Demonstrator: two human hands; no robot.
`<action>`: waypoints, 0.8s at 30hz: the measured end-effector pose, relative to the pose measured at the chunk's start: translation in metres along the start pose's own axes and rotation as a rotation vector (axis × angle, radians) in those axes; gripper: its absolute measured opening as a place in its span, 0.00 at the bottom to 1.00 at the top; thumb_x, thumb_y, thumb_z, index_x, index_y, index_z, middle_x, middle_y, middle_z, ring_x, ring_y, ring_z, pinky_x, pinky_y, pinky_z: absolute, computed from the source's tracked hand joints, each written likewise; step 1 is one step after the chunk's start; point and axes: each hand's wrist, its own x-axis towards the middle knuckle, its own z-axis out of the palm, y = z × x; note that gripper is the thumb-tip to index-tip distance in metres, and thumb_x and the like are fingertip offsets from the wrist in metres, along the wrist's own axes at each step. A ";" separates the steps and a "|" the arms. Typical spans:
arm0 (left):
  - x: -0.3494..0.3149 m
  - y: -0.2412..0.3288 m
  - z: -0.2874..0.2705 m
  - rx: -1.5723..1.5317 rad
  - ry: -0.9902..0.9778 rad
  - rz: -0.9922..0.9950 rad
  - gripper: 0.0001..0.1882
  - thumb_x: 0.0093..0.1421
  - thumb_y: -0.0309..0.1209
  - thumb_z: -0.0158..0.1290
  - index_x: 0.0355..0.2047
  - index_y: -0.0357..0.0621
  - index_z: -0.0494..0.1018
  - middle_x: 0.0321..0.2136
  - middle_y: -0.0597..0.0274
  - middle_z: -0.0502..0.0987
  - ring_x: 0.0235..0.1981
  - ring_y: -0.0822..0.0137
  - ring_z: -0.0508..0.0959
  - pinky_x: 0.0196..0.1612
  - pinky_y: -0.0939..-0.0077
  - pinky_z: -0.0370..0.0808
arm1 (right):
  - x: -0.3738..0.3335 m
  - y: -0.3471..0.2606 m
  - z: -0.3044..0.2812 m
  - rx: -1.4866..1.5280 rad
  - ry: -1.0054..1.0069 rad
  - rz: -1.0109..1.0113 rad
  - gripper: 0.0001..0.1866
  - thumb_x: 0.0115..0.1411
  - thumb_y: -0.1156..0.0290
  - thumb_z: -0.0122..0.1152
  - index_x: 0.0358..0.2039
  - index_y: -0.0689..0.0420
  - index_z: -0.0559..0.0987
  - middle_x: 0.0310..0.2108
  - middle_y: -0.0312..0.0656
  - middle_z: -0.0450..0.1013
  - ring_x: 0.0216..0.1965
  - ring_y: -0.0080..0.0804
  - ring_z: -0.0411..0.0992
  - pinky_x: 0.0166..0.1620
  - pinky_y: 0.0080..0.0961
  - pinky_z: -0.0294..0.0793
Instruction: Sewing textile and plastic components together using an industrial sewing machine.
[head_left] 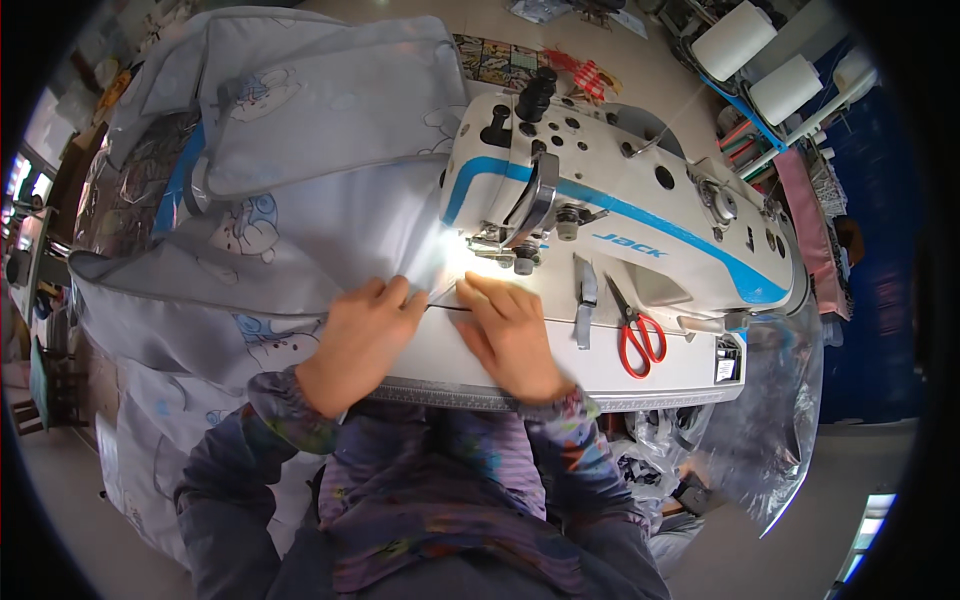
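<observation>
A large sheet of light grey fabric [335, 245] with printed cartoon animals and grey edge binding lies left of the white and blue sewing machine [620, 215]. My left hand [362, 342] grips the fabric's right edge just in front of the lit needle area, its fingers bent and closed. Close by on the right, my right hand [508, 335] rests on the machine bed with fingers stretched forward and thumb apart. Its fingertips touch the fabric's edge near the presser foot [490, 245]. The contact under those fingertips is hidden.
Red-handled scissors [640, 342] and a short grey strip [585, 305] lie right of my right hand. A ruler strip [440, 393] runs along the table's front edge. White thread cones [735, 40] stand at the upper right. Clear plastic sheeting [765, 420] hangs off the table's right end.
</observation>
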 end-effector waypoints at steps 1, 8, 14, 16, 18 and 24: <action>0.005 0.006 0.000 0.006 -0.003 -0.001 0.12 0.47 0.26 0.55 0.34 0.43 0.75 0.30 0.64 0.71 0.33 0.64 0.77 0.30 0.70 0.77 | -0.006 -0.008 -0.001 0.055 0.026 0.036 0.24 0.58 0.71 0.64 0.56 0.57 0.76 0.54 0.47 0.73 0.52 0.45 0.71 0.53 0.38 0.69; 0.031 0.030 0.023 0.000 0.029 -0.005 0.06 0.47 0.22 0.56 0.27 0.35 0.76 0.30 0.57 0.73 0.32 0.63 0.77 0.31 0.72 0.78 | -0.088 -0.056 0.026 0.663 -0.297 0.126 0.13 0.61 0.71 0.64 0.44 0.62 0.77 0.33 0.50 0.75 0.34 0.50 0.75 0.38 0.38 0.75; 0.047 0.029 0.028 -0.081 -0.050 -0.015 0.06 0.50 0.22 0.55 0.30 0.36 0.76 0.32 0.55 0.74 0.34 0.60 0.79 0.33 0.70 0.80 | -0.079 -0.092 0.131 1.203 -0.403 0.128 0.22 0.64 0.67 0.62 0.56 0.62 0.72 0.47 0.51 0.75 0.53 0.43 0.73 0.55 0.37 0.70; 0.037 0.016 0.008 -0.180 -0.044 -0.035 0.08 0.51 0.23 0.55 0.33 0.37 0.76 0.32 0.55 0.75 0.34 0.59 0.80 0.33 0.68 0.80 | -0.075 -0.110 0.154 1.552 -0.308 0.683 0.24 0.65 0.68 0.61 0.60 0.60 0.70 0.55 0.46 0.72 0.58 0.36 0.68 0.62 0.33 0.64; 0.017 -0.006 -0.019 -0.288 -0.041 -0.029 0.10 0.52 0.24 0.55 0.36 0.39 0.75 0.32 0.56 0.75 0.34 0.59 0.80 0.33 0.67 0.80 | -0.086 -0.117 0.146 1.604 -0.493 0.704 0.24 0.66 0.68 0.61 0.60 0.60 0.70 0.55 0.44 0.72 0.58 0.34 0.68 0.63 0.33 0.64; -0.031 0.014 -0.014 -0.071 -0.184 0.078 0.07 0.58 0.27 0.52 0.36 0.41 0.69 0.28 0.59 0.74 0.24 0.62 0.81 0.26 0.67 0.79 | -0.139 -0.061 -0.019 1.603 -0.872 0.583 0.23 0.69 0.69 0.58 0.62 0.63 0.69 0.57 0.40 0.72 0.60 0.29 0.66 0.61 0.30 0.66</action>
